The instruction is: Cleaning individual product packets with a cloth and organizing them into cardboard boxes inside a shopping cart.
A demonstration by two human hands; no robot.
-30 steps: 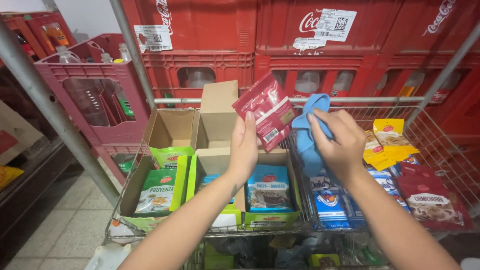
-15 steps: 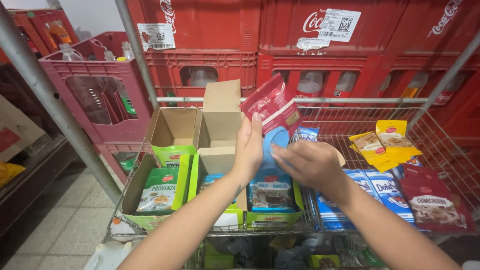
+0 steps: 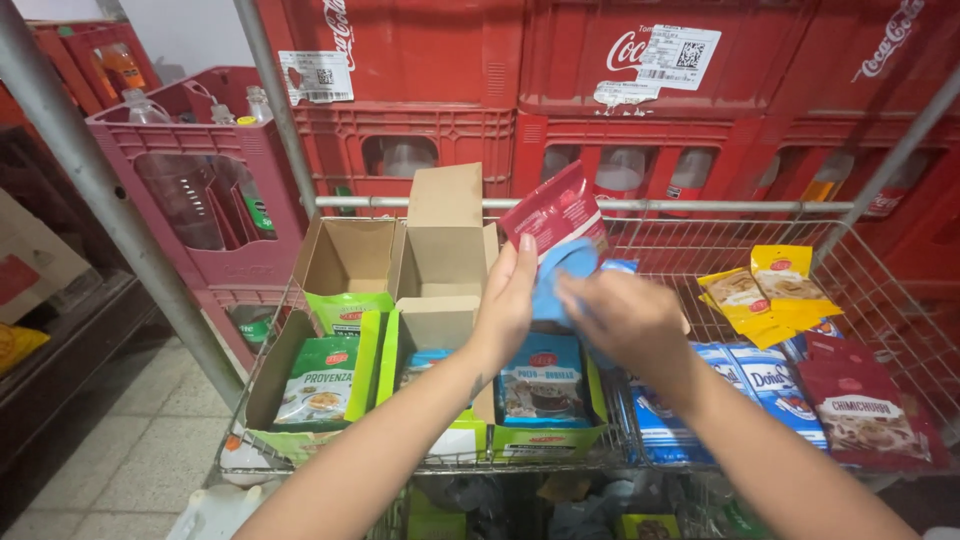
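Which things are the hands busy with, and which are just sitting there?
In use: left hand holding red packet; right hand on blue packet; open box of blue packets below.

Lying about: yellow packets, green packets box, red crates, dark red packets.

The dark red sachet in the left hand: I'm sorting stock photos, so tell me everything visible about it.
The dark red sachet is a flat, glossy, foil-like packet with a white label patch. It is held up, tilted, above the open display boxes in the wire basket. The left hand grips its lower edge together with a blue sachet, which the right hand also touches. Its lower part is hidden.
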